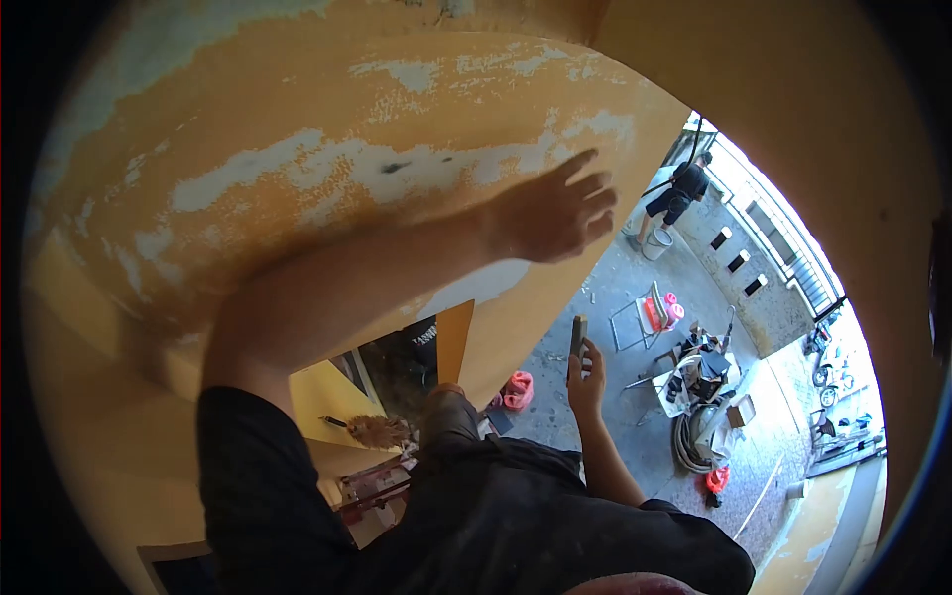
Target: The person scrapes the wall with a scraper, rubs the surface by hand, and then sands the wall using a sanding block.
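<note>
My left hand [550, 213] reaches across a yellow-orange painted surface [327, 109] with its fingers spread and nothing in them. It is close to that surface, but whether it touches cannot be told. Whitish bare patches and a few dark marks show in the paint there. Lower and to the right, my right hand [587, 375] is closed round a small oblong block [578, 335], pale on one side and darker on the other. The block stands upright out of my fingers, away from the wall.
Far below is a grey floor [545, 416] with a folding chair [640, 317], a cluttered table [694, 372], a coiled hose [686, 446] and a pink bag [517, 391]. Another person [679, 188] stands by a white bucket [656, 244]. A brown duster [377, 430] lies beside my legs.
</note>
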The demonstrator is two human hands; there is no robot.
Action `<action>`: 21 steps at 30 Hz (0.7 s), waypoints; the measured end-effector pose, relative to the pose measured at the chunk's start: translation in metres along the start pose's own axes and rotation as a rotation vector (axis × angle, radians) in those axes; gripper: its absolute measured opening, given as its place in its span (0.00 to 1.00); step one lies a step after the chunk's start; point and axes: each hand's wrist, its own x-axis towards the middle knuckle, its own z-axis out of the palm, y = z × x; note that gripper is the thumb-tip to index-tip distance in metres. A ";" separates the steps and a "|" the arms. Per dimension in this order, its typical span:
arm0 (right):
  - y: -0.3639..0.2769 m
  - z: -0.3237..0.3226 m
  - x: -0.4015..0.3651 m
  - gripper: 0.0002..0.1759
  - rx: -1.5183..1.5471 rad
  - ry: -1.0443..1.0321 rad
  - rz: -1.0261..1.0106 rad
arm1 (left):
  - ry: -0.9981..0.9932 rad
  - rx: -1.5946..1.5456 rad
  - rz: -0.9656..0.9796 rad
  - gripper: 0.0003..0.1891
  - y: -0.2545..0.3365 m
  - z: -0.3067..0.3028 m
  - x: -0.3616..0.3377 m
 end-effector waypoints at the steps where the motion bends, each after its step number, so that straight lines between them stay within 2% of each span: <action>1: -0.001 0.001 -0.006 0.22 0.028 -0.041 0.047 | -0.039 -0.078 -0.050 0.17 0.014 0.004 -0.003; 3: -0.005 0.002 -0.007 0.23 0.067 -0.059 0.062 | -0.092 -0.162 -0.112 0.19 0.044 0.006 -0.005; 5: -0.013 0.000 -0.012 0.23 0.095 -0.078 0.087 | 0.089 -0.498 -0.390 0.19 0.082 0.000 -0.009; 6: -0.022 0.001 -0.013 0.23 0.167 -0.100 0.169 | 0.082 -0.504 -0.388 0.19 0.104 0.002 -0.016; 9: -0.030 0.001 -0.019 0.23 0.253 -0.145 0.299 | 0.274 -1.035 -1.021 0.18 0.162 0.015 -0.032; 11: -0.025 0.004 -0.020 0.24 0.240 -0.201 0.321 | 0.354 -1.232 -1.398 0.18 0.202 0.037 -0.047; 12: -0.029 0.007 -0.022 0.24 0.242 -0.213 0.323 | 0.352 -1.225 -1.410 0.18 0.218 0.047 -0.060; 14: -0.037 0.006 -0.024 0.23 0.282 -0.272 0.302 | 0.396 -1.413 -1.739 0.20 0.247 0.060 -0.076; 16: -0.038 0.008 -0.027 0.23 0.279 -0.316 0.296 | 0.330 -1.399 -1.792 0.22 0.256 0.052 -0.086; 18: -0.044 0.013 -0.025 0.25 0.287 -0.350 0.325 | 0.247 -1.399 -1.989 0.22 0.258 0.045 -0.096; 20: -0.052 0.011 -0.023 0.25 0.305 -0.383 0.335 | 0.215 -1.364 -1.999 0.24 0.265 0.052 -0.109; 21: -0.056 0.012 -0.023 0.25 0.312 -0.382 0.319 | 0.217 -1.444 -2.055 0.25 0.264 0.048 -0.109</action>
